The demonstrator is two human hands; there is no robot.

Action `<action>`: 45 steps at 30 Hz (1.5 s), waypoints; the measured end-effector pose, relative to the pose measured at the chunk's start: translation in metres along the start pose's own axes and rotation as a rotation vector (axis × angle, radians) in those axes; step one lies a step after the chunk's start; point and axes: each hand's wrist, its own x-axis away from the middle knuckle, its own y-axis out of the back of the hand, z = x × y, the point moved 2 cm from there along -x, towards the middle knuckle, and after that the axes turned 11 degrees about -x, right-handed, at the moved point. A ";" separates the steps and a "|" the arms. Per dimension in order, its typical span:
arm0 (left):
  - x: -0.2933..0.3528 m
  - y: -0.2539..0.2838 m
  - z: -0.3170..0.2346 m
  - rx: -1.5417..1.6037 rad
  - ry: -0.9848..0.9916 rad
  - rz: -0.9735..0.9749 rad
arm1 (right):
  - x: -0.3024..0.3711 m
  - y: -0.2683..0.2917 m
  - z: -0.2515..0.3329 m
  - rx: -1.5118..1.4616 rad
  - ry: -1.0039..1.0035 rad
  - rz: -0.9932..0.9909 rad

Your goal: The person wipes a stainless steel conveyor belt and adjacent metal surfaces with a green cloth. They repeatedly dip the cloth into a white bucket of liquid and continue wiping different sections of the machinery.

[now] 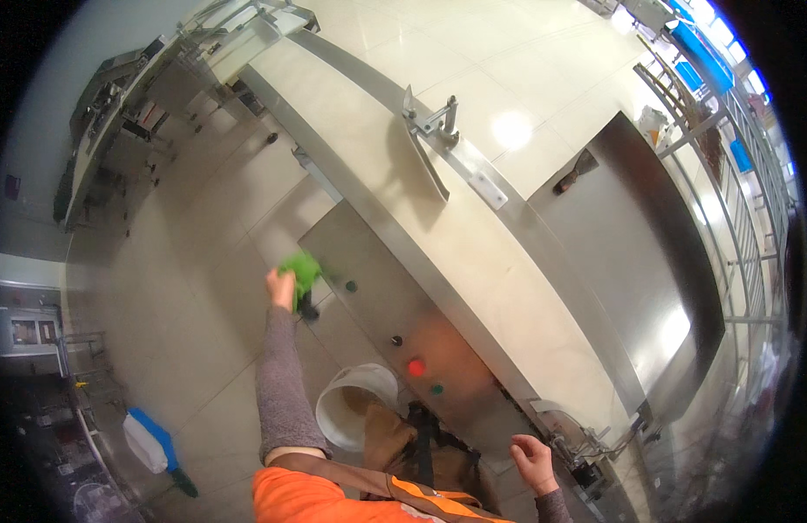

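Observation:
A bright green cloth is bunched in my left hand, which reaches out left of the conveyor's side panel. A small dark thing shows just below the cloth; I cannot tell what it is. My right hand hovers at the lower right beside the conveyor's end, fingers loosely bent, with nothing seen in it. Between the hands, the steel side panel carries a red button, a black knob and green buttons. The pale conveyor belt runs diagonally above the panel.
A white bucket stands on the floor near my body. A metal guide bracket juts over the belt. Beyond the belt lies a wide steel surface with a dark-handled tool. A blue-and-white item rests at the lower left.

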 end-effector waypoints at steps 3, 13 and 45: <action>-0.035 -0.013 -0.096 0.288 -0.203 0.043 | -0.005 -0.007 0.008 0.013 0.009 0.030; 0.057 -0.133 -0.199 -0.860 -1.010 -0.137 | 0.001 -0.003 0.018 0.019 0.077 -0.012; 0.500 -0.158 -0.096 -0.772 -1.180 0.677 | 0.188 0.080 -0.073 -0.118 0.246 -0.265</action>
